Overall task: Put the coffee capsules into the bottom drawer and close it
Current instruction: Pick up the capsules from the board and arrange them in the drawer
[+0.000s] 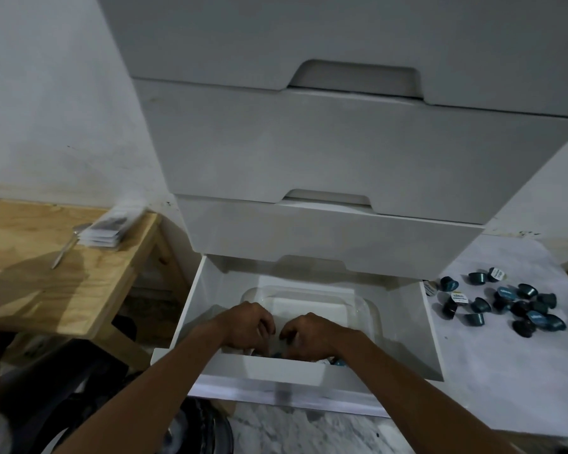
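Observation:
The white bottom drawer (pixel 432 335) stands pulled out, with a clear plastic tub (pixel 371 314) inside it. Both my hands reach down into the near end of the tub. My left hand (pixel 246 326) and my right hand (pixel 309 334) are curled side by side, knuckles up. A few teal capsules (pixel 338 362) show just under them, partly hidden by the drawer front. Whether the fingers hold capsules is hidden. Several dark teal coffee capsules (pixel 505 301) lie scattered on the white floor to the right of the drawer.
Three closed white drawers (pixel 341 165) stack above the open one. A low wooden table (pixel 63 280) stands at the left with a spoon (pixel 64 250) and a stack of sachets (pixel 107 232). Dark objects lie on the floor at the lower left.

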